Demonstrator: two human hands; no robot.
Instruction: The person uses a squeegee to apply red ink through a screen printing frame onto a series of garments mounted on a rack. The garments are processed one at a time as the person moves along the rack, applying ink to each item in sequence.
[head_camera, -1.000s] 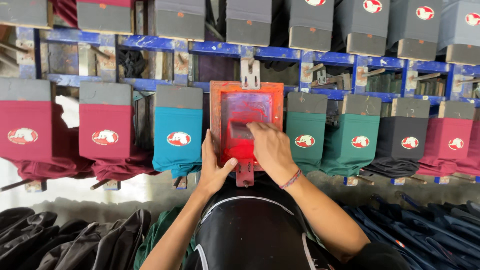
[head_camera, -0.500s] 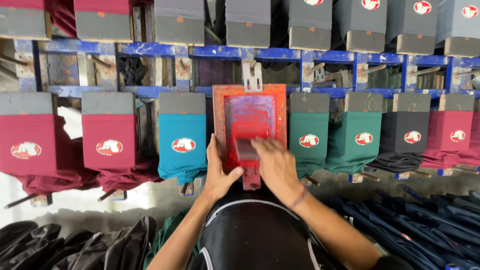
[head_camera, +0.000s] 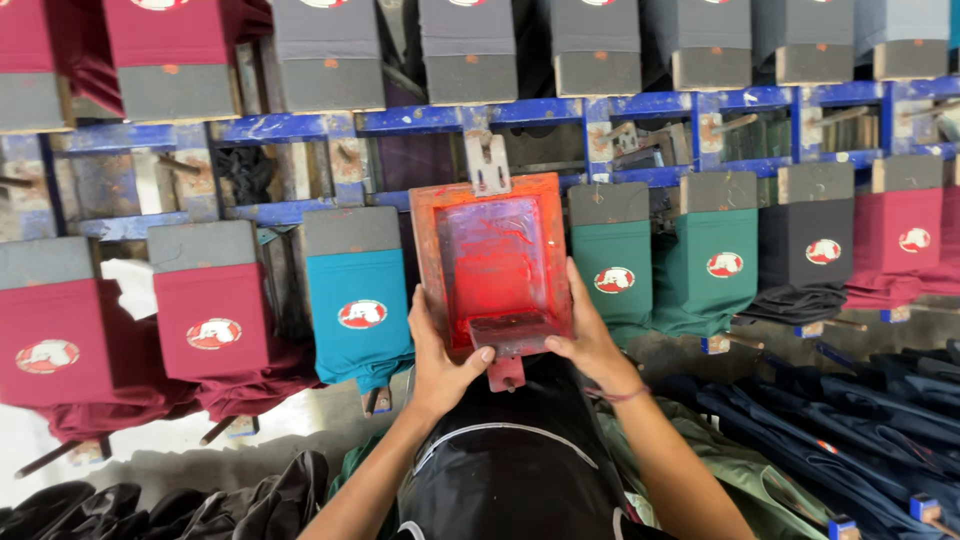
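Two hands grip one red-inked screen (head_camera: 493, 262), and we sweep left to right: maroon shirts (head_camera: 212, 320) on their boards, a teal shirt (head_camera: 360, 312), then the left hand (head_camera: 440, 358) closed on the frame's lower left edge, thumb reaching across to the squeegee (head_camera: 512, 333) at the bottom. Screen sits dead centre, long axis running away from the body, hinged to the blue rack (head_camera: 420, 118) beyond. Right hand (head_camera: 590, 335) wraps the lower right edge, fingers curled up the side. Both wrists are cocked upward, equally close. Green shirts (head_camera: 614, 272) follow on the right.
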